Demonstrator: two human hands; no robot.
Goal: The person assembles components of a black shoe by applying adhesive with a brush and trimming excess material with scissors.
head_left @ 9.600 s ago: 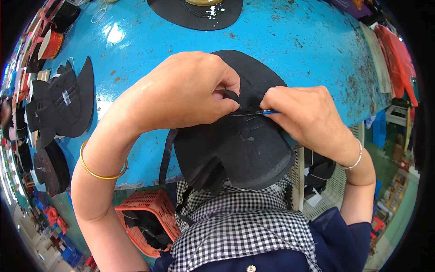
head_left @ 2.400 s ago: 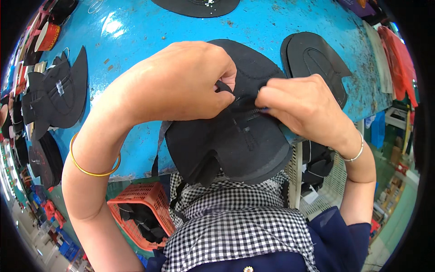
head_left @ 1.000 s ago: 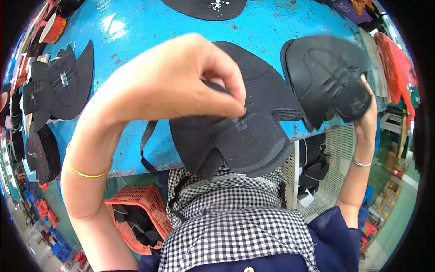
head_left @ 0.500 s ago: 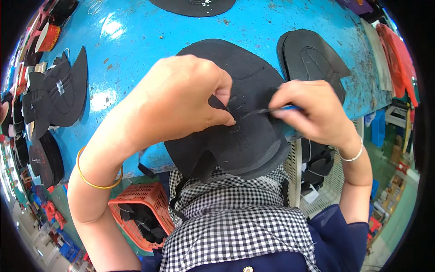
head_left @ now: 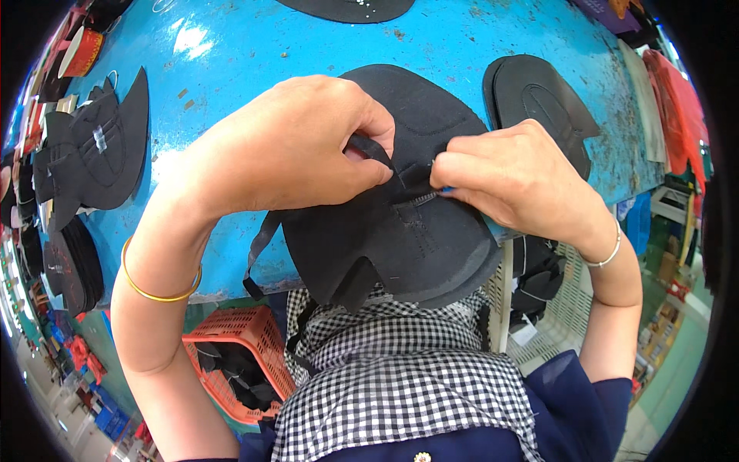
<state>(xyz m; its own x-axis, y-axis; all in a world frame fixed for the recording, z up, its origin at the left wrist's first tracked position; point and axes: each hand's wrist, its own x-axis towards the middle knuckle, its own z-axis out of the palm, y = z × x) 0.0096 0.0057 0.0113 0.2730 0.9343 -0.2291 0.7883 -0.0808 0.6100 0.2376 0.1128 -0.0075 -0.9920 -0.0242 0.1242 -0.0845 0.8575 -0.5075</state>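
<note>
A black padded panel (head_left: 346, 246), rounded with stitched lines and short slits, lies at the table's front edge beneath my hands. My left hand (head_left: 300, 146) is closed, its thumb and fingers pinching a narrow black strap (head_left: 372, 148) above the panel. More of that strap trails over the table edge left of the panel. My right hand (head_left: 516, 173) is closed at the panel's slits, with a blue-handled thin tool (head_left: 446, 189) in its fingers. A short black length of strap stands up between both hands and reaches the right fingertips. The tool's tip is hard to make out.
Stacked black panels (head_left: 539, 96) lie at the right, others (head_left: 96, 150) at the left, and one (head_left: 350, 8) at the far edge. Below the table stand an orange basket (head_left: 239, 327) with black pieces and a pale crate (head_left: 566, 308). A red-and-yellow roll (head_left: 82, 52) sits far left.
My right hand has moved left to the slits, and a strap length now shows between the hands. The left hand has risen slightly. More strap trails at the left.
</note>
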